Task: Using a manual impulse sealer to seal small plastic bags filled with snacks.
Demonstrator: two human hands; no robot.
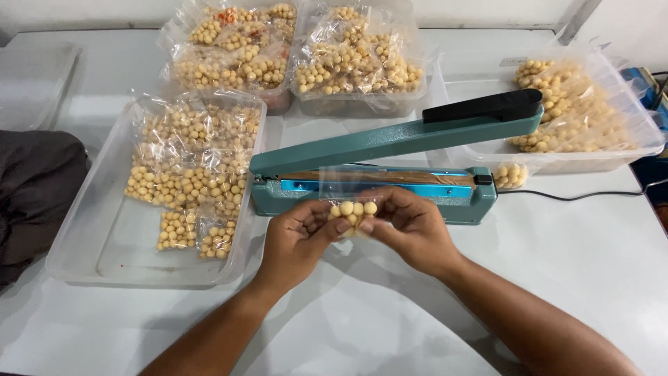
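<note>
Small clear plastic pouch of round yellowish balls [353, 209] sits pinched between both hands just in front of the teal impulse heat sealer [376, 182], its open top film laid up onto the sealer's strip. Left hand [300, 235] grips the pouch from its nine o'clock side, thumb and fingertips closed on the film; right hand [410, 226] does the same from three o'clock. By the look of it the pouch is light and soft, the film thin and slippery, and the balls loose enough to roll and bunch, so a hold at the two upper corners, above the contents, looks safest. The sealer's arm with its black handle [485, 106] stands raised, tilted up toward two o'clock.

At nine o'clock of the hands lies a clear shallow plastic tray [90, 244] holding many like pouches in its upper half. At twelve o'clock stand two clear tubs [355, 104] heaped with filled pouches. At two o'clock a third clear tray [626, 132] holds more, one pouch [510, 175] lying just beside the sealer's end. A black cord [577, 195] runs off toward three o'clock. No labels show on the pouches.
</note>
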